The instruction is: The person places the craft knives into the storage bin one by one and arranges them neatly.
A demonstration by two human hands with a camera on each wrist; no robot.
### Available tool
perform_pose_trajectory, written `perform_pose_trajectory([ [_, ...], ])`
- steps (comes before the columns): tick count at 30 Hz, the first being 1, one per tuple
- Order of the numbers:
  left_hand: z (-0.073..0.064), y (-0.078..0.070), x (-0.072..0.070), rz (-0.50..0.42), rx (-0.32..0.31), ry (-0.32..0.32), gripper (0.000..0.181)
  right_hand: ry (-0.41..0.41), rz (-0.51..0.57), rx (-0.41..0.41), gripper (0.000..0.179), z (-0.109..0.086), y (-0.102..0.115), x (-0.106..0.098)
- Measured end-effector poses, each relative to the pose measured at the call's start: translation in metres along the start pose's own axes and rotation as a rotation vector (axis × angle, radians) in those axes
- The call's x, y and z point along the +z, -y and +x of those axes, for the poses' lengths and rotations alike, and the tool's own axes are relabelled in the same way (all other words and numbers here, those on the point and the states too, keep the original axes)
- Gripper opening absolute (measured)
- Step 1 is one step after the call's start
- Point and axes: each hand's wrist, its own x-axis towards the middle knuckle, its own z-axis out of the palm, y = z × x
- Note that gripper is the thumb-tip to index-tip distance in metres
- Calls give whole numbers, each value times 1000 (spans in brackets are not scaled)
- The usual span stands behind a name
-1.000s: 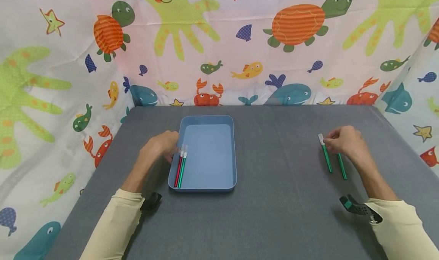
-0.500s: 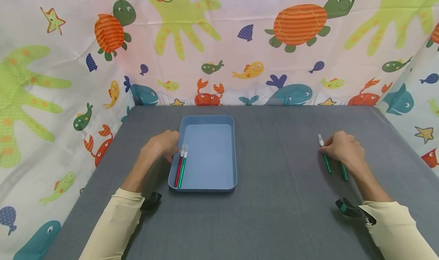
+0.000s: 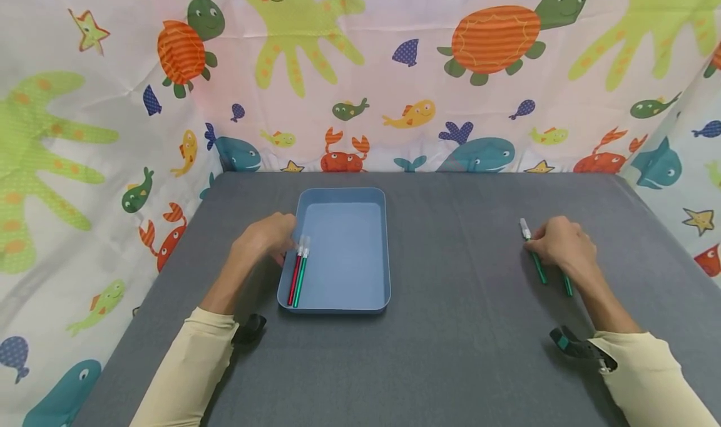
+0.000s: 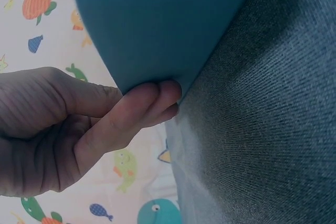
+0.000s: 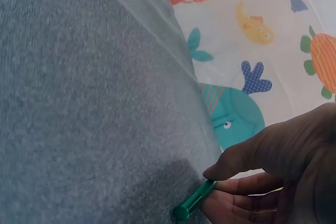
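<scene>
My left hand (image 3: 266, 238) grips the left wall of a shallow blue tray (image 3: 346, 258). In the left wrist view, thumb and fingers pinch the tray's edge (image 4: 157, 30). Inside the tray, along its left side, a red marker (image 3: 295, 280) and a green marker (image 3: 301, 282) lie side by side, their clear caps toward the back. Over at the right, my right hand (image 3: 563, 244) pinches another green marker (image 3: 539, 269) near its pale cap. The right wrist view shows this marker's green end (image 5: 191, 204) sticking out from thumb and fingers. A further green marker (image 3: 567, 285) lies partly hidden under that hand.
Grey cloth (image 3: 439, 327) covers the table. A white curtain (image 3: 383, 82) printed with sea animals rises behind it and along both sides. Each forearm wears a black wrist mount, the left mount (image 3: 250, 330) close to the tray's front left corner.
My right hand has shifted slightly left and its fingers have come down around the left one of the two green markers on the cloth. The left hand and tray have stayed put.
</scene>
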Motion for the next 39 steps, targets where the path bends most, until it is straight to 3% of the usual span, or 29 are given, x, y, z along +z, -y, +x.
perform_pose_trajectory([
  [12, 0, -3, 0, 10, -14, 15, 39, -36, 46, -24, 31, -8, 18, -3],
  [23, -2, -4, 1, 11, -13, 1, 43, -6, 74, -56, 34, -15, 40, -12],
  [39, -4, -4, 2, 15, 6, -9, 44, -46, 71, -166, 32, -28, 72, -14],
])
